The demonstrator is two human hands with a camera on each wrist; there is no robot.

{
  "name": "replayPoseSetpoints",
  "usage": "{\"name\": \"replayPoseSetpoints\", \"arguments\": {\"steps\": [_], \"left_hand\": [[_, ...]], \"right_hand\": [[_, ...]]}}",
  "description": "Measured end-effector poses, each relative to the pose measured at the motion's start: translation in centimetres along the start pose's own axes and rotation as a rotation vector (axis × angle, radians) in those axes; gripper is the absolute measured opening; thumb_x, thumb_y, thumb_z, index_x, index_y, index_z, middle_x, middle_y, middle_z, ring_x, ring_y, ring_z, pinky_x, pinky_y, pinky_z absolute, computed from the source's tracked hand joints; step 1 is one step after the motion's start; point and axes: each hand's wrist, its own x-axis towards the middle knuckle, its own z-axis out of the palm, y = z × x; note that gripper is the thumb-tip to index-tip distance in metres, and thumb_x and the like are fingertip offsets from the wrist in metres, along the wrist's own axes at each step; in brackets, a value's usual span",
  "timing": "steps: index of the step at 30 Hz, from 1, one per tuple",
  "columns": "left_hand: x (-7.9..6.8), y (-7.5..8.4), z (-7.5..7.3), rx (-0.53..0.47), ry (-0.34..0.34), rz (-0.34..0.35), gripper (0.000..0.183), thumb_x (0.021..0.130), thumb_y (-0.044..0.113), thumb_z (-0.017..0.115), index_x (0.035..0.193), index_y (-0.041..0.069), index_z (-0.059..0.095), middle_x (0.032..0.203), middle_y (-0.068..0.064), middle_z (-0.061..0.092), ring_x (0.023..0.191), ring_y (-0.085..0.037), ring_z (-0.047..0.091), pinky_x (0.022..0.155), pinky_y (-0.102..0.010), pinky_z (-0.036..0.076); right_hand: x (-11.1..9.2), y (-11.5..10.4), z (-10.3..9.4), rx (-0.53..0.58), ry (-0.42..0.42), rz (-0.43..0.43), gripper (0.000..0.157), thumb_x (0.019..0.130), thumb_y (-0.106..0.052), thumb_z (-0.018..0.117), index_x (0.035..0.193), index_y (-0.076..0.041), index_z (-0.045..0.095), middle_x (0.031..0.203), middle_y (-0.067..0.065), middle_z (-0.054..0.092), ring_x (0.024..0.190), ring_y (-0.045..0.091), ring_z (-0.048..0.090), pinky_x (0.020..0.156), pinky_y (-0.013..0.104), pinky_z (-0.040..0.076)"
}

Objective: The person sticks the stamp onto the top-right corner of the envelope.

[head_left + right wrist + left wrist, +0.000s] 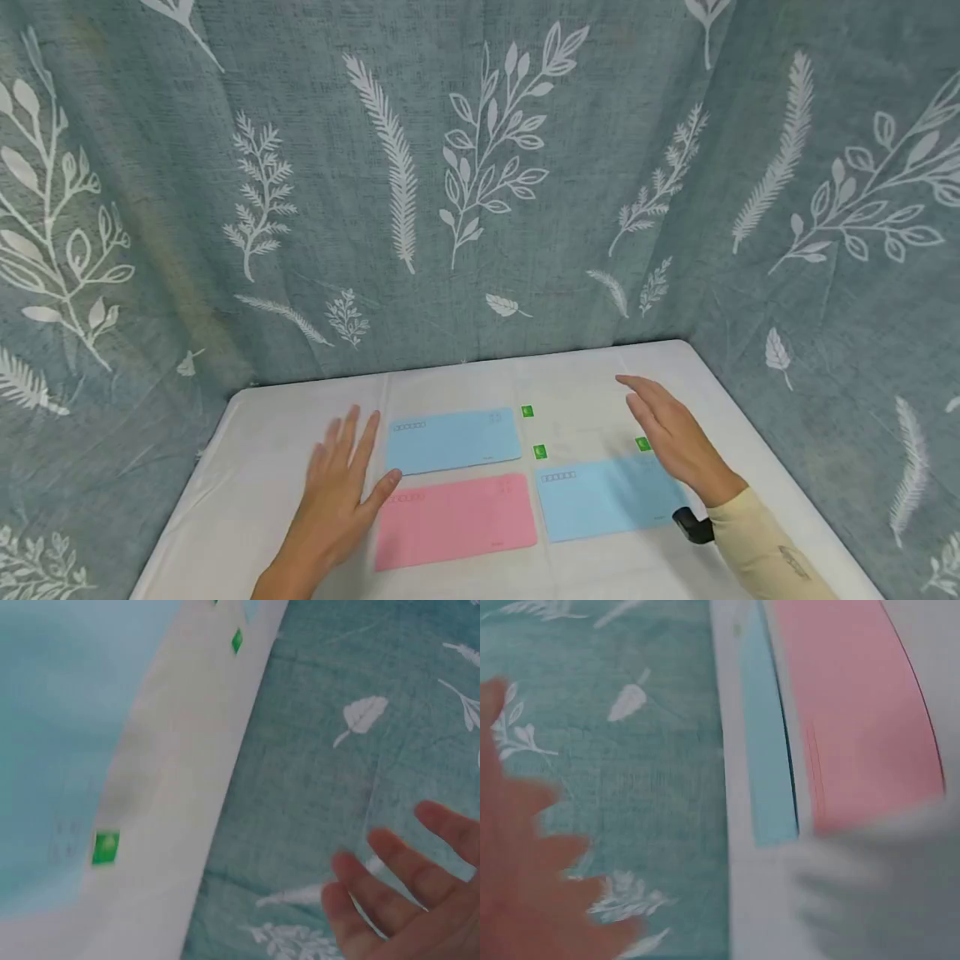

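Three envelopes lie flat on the white-covered table: a blue envelope (453,442) at the back left, a pink envelope (457,525) in front of it, and another blue envelope (607,500) at the right. My left hand (337,492) hovers just left of the first two with straight, spread fingers, its thumb tip overlapping the pink envelope's corner. Raised over the right end of the second blue envelope is my right hand (678,437), fingers extended, holding nothing. Small green stamps lie nearby: one stamp (527,411), a second stamp (540,452), and a third stamp (106,847) beside the right envelope's upper edge.
A white cloth covers the table (247,450). Grey-green curtains (465,183) with white leaf prints hang behind it and along both sides. A black device (693,527) sits at the right wrist, against a pale yellow sleeve (761,546).
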Motion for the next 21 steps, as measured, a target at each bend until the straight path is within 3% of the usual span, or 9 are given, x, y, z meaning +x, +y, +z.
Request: {"name": "replayPoseSetpoints", "arguments": {"steps": [4,11,16,21], "left_hand": [[-0.2,0.6,0.8,-0.175,-0.222,-0.026,0.075,0.115,0.046,0.05,0.175,0.012,0.02,0.18,-0.019,0.01,0.161,-0.055,0.005,0.116,-0.084,0.016],[-0.7,3.0,3.9,-0.265,-0.433,0.042,0.075,0.114,0.047,0.052,0.173,0.008,0.026,0.179,-0.017,0.015,0.163,-0.049,0.007,0.121,-0.078,0.012],[-1.8,4.1,7.1,-0.183,-0.573,0.128,0.083,0.111,0.057,0.05,0.169,0.001,0.033,0.175,-0.023,0.026,0.16,-0.052,0.02,0.121,-0.075,0.019],[-2.5,5.1,9.4,-0.045,-0.593,0.171,0.092,0.107,0.071,0.046,0.167,0.002,0.038,0.174,-0.022,0.03,0.158,-0.05,0.026,0.122,-0.072,0.024]], "right_hand": [[0.6,-0.2,0.7,0.156,-0.099,0.067,0.051,0.122,-0.034,0.034,0.15,-0.001,0.061,0.147,0.017,0.063,0.134,0.039,0.06,0.11,0.062,0.046],[3.3,0.0,1.9,0.284,-0.202,0.188,0.032,0.114,-0.027,0.059,0.123,0.0,0.075,0.117,0.013,0.075,0.105,0.026,0.074,0.095,0.044,0.06],[4.3,0.7,4.5,0.297,-0.294,0.266,0.029,0.109,-0.023,0.069,0.121,0.003,0.075,0.113,0.015,0.076,0.097,0.028,0.075,0.09,0.044,0.061],[5.0,1.2,5.7,0.277,-0.298,0.303,0.028,0.107,-0.02,0.07,0.12,0.004,0.076,0.11,0.016,0.077,0.095,0.033,0.074,0.091,0.049,0.06]]}}
